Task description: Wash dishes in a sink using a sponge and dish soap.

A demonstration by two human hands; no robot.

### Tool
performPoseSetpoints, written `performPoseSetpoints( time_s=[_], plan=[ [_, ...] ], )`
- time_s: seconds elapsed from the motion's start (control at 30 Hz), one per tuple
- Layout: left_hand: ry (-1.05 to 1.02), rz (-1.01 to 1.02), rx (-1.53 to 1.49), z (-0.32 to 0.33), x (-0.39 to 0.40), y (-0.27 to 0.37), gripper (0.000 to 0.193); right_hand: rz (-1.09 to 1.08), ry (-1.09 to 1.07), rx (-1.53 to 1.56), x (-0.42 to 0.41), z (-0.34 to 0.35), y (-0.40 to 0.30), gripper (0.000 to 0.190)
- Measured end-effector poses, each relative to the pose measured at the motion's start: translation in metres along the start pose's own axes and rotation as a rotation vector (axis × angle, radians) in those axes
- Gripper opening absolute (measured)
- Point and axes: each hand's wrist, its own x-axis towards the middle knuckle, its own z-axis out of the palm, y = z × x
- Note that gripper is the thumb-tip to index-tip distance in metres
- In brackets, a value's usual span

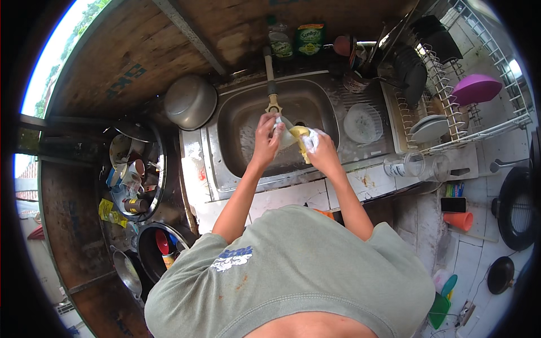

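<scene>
Over the metal sink basin (239, 150), my left hand (267, 137) grips the edge of a pale, translucent dish (286, 135), its exact kind unclear. Soapy foam covers parts of both hands. My right hand (322, 152) holds a yellow sponge or cloth (301, 133) against the dish's right side. Just beyond my left hand, the faucet (273, 101) points down into the basin. A clear plastic tub with suds (363, 123) rests on the ribbed drainboard to the right of the basin.
A metal pot (190, 102) stands left of the sink. Farther left, a large basin (159, 186) holds cups and dishes. At right are a white wire dish rack (473, 137) and clear jars (413, 164). Dish soap bottle (280, 41) and pouch (310, 39) stand behind the faucet.
</scene>
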Motion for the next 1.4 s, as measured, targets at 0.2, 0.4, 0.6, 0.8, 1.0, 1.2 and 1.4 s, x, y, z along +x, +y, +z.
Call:
performPoseSetpoints(
  time_s=[0.2,0.4,0.6,0.8,1.0,1.2,1.4],
  plan=[
    [-0.142,0.274,0.291,0.01,0.003,0.014,0.016,0.111,0.015,-0.016,0.008,0.024,-0.003,0.019],
    [-0.146,0.207,0.221,0.007,0.006,0.002,0.014,-0.127,0.146,0.058,0.026,0.016,-0.027,0.018],
    [-0.227,0.075,-0.005,-0.002,0.006,0.022,0.029,-0.313,0.001,0.259,0.053,0.02,0.023,0.026],
    [-0.12,-0.246,-0.359,-0.005,-0.004,-0.004,0.039,-0.346,-0.168,0.284,0.065,0.016,0.022,0.026],
    [-0.021,-0.63,-0.729,0.001,-0.008,0.01,0.039,-0.033,0.336,0.415,0.047,0.007,0.024,0.019],
    [0.2,-0.742,-1.318,0.042,-0.008,-0.051,0.037,-0.416,0.372,0.055,0.023,0.025,-0.024,0.034],
    [0.192,-0.909,-0.947,0.056,-0.004,-0.002,0.031,0.074,-0.011,0.608,0.046,-0.004,0.015,0.025]
  ],
)
